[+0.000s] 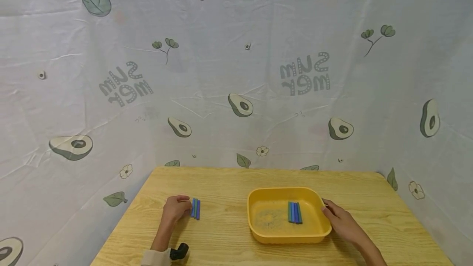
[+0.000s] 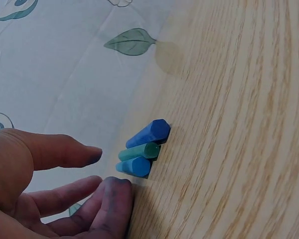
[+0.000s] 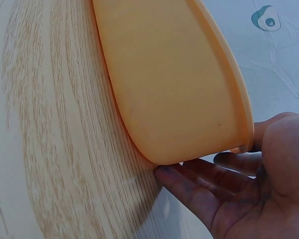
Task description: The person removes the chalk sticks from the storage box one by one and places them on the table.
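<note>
Three chalk sticks lie side by side on the table's left: a light blue chalk stick (image 2: 134,166), a green chalk stick (image 2: 139,151) and a dark blue chalk stick (image 2: 149,133). My left hand (image 1: 177,207) is just left of them, thumb and fingers apart with nothing between; its fingertips look stained with dark dust. On the right stands a yellow plastic basin (image 1: 288,239). My right hand (image 1: 343,223) grips its right side, thumb over the rim and fingers beneath the outer wall. Inside the basin, several green and blue chalk sticks (image 1: 295,212) lie in a row.
Greyish dust (image 1: 271,218) marks the basin's floor on the left. The wooden table (image 1: 221,180) reaches back to a pale printed curtain (image 1: 207,73). A black strap device (image 1: 179,251) sits on my left wrist.
</note>
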A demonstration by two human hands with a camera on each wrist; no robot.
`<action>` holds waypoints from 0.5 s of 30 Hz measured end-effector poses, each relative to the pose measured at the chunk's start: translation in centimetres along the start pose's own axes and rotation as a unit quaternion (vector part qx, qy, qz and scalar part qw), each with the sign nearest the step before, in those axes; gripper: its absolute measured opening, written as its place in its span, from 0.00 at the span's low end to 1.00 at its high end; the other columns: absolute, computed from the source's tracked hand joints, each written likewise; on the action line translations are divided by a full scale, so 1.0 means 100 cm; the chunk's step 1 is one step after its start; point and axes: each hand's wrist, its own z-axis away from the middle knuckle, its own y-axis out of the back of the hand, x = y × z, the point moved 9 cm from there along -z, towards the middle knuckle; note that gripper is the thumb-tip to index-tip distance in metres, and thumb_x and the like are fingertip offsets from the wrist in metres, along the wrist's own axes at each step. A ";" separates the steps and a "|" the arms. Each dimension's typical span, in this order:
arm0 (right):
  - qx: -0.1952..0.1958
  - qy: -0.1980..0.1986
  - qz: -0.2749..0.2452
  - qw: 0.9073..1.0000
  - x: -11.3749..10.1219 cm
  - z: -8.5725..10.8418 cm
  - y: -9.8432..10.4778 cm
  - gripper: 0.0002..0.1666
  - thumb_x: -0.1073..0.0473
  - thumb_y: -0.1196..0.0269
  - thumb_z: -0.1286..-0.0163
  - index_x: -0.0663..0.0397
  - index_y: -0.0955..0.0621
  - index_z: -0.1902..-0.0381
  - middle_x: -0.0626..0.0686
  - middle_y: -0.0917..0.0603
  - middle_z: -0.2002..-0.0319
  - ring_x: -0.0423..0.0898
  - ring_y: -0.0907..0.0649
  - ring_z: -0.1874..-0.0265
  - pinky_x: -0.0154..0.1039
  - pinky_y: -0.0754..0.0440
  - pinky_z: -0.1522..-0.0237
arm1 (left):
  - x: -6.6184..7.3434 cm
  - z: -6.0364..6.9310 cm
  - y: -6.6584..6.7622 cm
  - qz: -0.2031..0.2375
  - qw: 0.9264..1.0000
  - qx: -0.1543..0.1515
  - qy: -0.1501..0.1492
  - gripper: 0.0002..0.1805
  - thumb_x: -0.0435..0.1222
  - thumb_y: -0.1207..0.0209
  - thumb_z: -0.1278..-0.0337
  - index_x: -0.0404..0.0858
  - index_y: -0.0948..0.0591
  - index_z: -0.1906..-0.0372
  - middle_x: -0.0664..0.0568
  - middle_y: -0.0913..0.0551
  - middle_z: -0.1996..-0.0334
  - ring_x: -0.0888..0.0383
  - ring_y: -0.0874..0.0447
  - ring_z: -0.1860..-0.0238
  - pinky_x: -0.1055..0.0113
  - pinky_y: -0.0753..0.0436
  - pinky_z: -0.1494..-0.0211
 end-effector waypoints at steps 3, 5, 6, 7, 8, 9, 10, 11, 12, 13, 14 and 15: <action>0.000 -0.001 -0.011 1.000 0.000 0.001 0.000 0.39 0.45 0.52 0.10 0.70 0.39 0.18 0.72 0.22 0.30 0.60 0.14 0.38 0.53 0.12 0.42 | -0.001 -0.002 0.000 0.012 1.000 -0.004 0.008 0.22 0.28 0.34 0.36 0.18 0.18 0.40 0.29 0.12 0.50 0.50 0.07 0.57 0.57 0.07 0.55; 0.000 -0.002 -0.017 1.000 0.002 0.002 -0.002 0.39 0.45 0.51 0.10 0.69 0.39 0.18 0.73 0.22 0.29 0.60 0.14 0.38 0.54 0.12 0.42 | -0.004 -0.001 0.001 0.026 1.000 -0.007 0.013 0.22 0.28 0.34 0.35 0.18 0.19 0.40 0.30 0.11 0.51 0.50 0.08 0.57 0.56 0.06 0.54; 0.000 -0.001 -0.016 1.000 0.002 0.002 -0.002 0.39 0.45 0.51 0.10 0.70 0.39 0.18 0.73 0.23 0.29 0.61 0.14 0.38 0.55 0.13 0.41 | -0.005 -0.001 0.001 0.031 0.999 -0.008 0.015 0.22 0.28 0.34 0.34 0.17 0.19 0.40 0.29 0.11 0.52 0.50 0.08 0.57 0.56 0.06 0.53; -0.001 -0.001 -0.018 1.000 0.002 0.002 -0.003 0.39 0.45 0.51 0.10 0.69 0.39 0.18 0.73 0.23 0.29 0.61 0.15 0.38 0.56 0.13 0.40 | -0.005 0.000 0.001 0.035 0.999 -0.009 0.016 0.22 0.28 0.34 0.34 0.17 0.20 0.40 0.30 0.11 0.52 0.50 0.08 0.56 0.55 0.06 0.52; 0.000 -0.001 -0.017 1.000 0.002 0.003 -0.003 0.39 0.45 0.51 0.10 0.69 0.38 0.18 0.73 0.23 0.29 0.61 0.15 0.37 0.56 0.13 0.40 | -0.006 0.000 0.001 0.040 0.999 -0.011 0.019 0.22 0.28 0.35 0.33 0.17 0.20 0.40 0.29 0.11 0.51 0.49 0.08 0.55 0.55 0.06 0.52; 0.002 -0.003 -0.013 1.000 0.003 0.003 -0.003 0.39 0.44 0.51 0.10 0.68 0.38 0.18 0.73 0.23 0.29 0.62 0.15 0.36 0.57 0.14 0.39 | -0.006 0.000 0.002 0.042 0.999 -0.011 0.020 0.22 0.29 0.35 0.33 0.17 0.20 0.40 0.29 0.11 0.51 0.49 0.08 0.54 0.55 0.06 0.52; 0.002 -0.002 -0.010 1.000 0.003 0.003 -0.003 0.39 0.44 0.51 0.10 0.68 0.38 0.18 0.73 0.23 0.28 0.63 0.16 0.35 0.58 0.14 0.38 | -0.006 0.000 0.002 0.046 0.999 -0.014 0.022 0.23 0.29 0.36 0.33 0.17 0.20 0.39 0.28 0.12 0.50 0.48 0.08 0.53 0.55 0.06 0.51; 0.000 0.002 -0.005 1.000 0.002 0.003 -0.004 0.39 0.45 0.52 0.10 0.69 0.38 0.18 0.73 0.23 0.28 0.63 0.16 0.35 0.59 0.14 0.38 | -0.006 0.000 0.002 0.048 0.998 -0.016 0.026 0.23 0.29 0.36 0.32 0.17 0.21 0.38 0.27 0.12 0.48 0.48 0.09 0.52 0.55 0.07 0.50; 0.000 0.003 -0.001 1.000 0.001 0.003 -0.003 0.39 0.44 0.52 0.10 0.69 0.38 0.18 0.73 0.23 0.28 0.63 0.17 0.35 0.58 0.15 0.37 | -0.006 -0.001 0.002 0.050 0.998 -0.018 0.031 0.24 0.29 0.36 0.31 0.17 0.21 0.38 0.27 0.13 0.47 0.48 0.09 0.51 0.56 0.07 0.50; 0.000 0.003 0.001 1.000 0.001 0.003 -0.003 0.39 0.44 0.53 0.10 0.69 0.38 0.18 0.72 0.23 0.28 0.63 0.17 0.35 0.58 0.15 0.38 | -0.006 -0.002 0.002 0.052 0.998 -0.020 0.036 0.24 0.30 0.36 0.31 0.17 0.22 0.37 0.27 0.13 0.46 0.49 0.09 0.51 0.56 0.07 0.50; 0.002 0.003 0.003 1.000 0.001 0.003 -0.002 0.39 0.44 0.53 0.10 0.68 0.38 0.18 0.72 0.23 0.28 0.63 0.17 0.34 0.58 0.15 0.37 | -0.006 -0.003 0.001 0.052 0.998 -0.022 0.040 0.25 0.31 0.37 0.30 0.18 0.22 0.35 0.28 0.13 0.45 0.49 0.09 0.50 0.57 0.07 0.50; 0.001 0.005 0.004 1.000 0.001 0.003 -0.002 0.38 0.44 0.54 0.10 0.69 0.38 0.18 0.72 0.23 0.28 0.64 0.17 0.34 0.58 0.15 0.38 | -0.006 -0.005 0.001 0.053 0.997 -0.023 0.044 0.25 0.31 0.37 0.29 0.18 0.22 0.35 0.28 0.13 0.44 0.50 0.09 0.50 0.57 0.07 0.50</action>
